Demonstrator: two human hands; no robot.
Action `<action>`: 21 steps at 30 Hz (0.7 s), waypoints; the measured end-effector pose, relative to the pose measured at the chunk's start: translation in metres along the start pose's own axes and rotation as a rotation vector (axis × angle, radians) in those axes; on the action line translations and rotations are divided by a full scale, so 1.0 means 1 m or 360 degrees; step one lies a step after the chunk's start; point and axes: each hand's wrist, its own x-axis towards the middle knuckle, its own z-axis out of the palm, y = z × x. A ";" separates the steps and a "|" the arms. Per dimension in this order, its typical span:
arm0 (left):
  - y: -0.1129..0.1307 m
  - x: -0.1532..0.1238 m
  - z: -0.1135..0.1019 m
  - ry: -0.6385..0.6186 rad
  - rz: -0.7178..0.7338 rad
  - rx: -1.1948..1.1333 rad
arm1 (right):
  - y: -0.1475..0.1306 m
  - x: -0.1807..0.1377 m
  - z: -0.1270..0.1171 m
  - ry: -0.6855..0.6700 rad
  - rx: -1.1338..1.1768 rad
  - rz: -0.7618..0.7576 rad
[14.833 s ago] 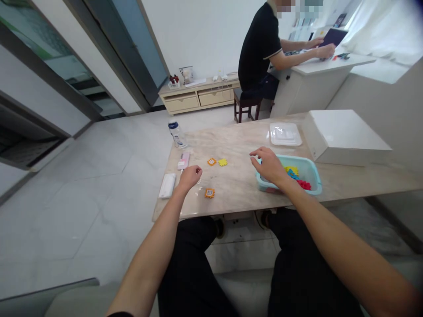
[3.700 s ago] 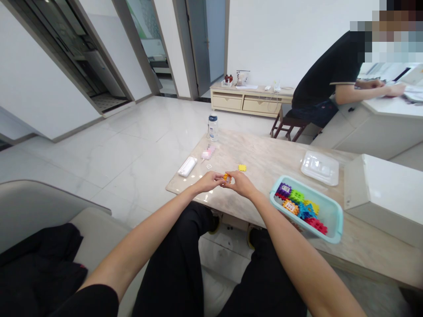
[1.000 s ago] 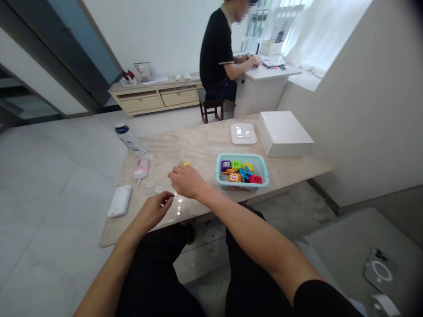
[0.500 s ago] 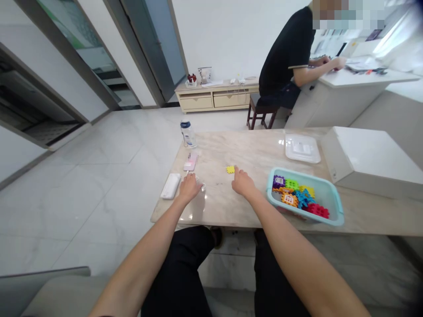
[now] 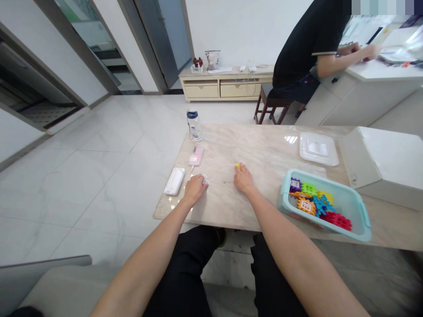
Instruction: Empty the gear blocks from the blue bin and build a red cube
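Note:
On the marble-patterned table (image 5: 220,202), my right hand (image 5: 243,179) is closed over a small yellow toothed building block (image 5: 237,166). Only the far left part of that block shows past my fingertips. To the left, my left hand (image 5: 195,189) rests low with its fingers drawn together. Small white stickers with dark printed outlines (image 5: 205,179) stick out at its fingertips; how many there are I cannot make out.
A light-blue basket (image 5: 366,220) with several coloured toothed blocks stands right. Behind it are a clear lid (image 5: 319,149) and a white box (image 5: 393,149). Left are a white case (image 5: 175,181), a pink device (image 5: 196,157) and a bottle (image 5: 194,125). A person (image 5: 304,48) sits beyond.
My right fingers have come over the yellow block, which was mostly visible beside my fingertip before. The stickers now show beyond my left fingertips. The whole view has shifted slightly.

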 end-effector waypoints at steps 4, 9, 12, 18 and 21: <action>-0.003 -0.002 0.002 0.0042 -0.0011 -0.0004 | -0.006 0.004 -0.003 0.0005 -0.0034 0.0014; -0.010 -0.001 0.007 0.0097 -0.0017 -0.0020 | -0.008 0.005 -0.012 -0.0004 -0.0016 0.0071; -0.010 -0.001 0.006 0.0115 -0.0051 -0.0028 | -0.007 0.004 -0.018 -0.0072 -0.0031 0.0040; -0.005 -0.004 -0.001 0.0166 -0.0132 0.0046 | -0.013 -0.012 -0.042 -0.0132 -0.0137 -0.0043; -0.001 0.001 -0.002 0.0203 -0.0093 0.0001 | -0.014 -0.021 -0.057 -0.0250 -0.0177 -0.0188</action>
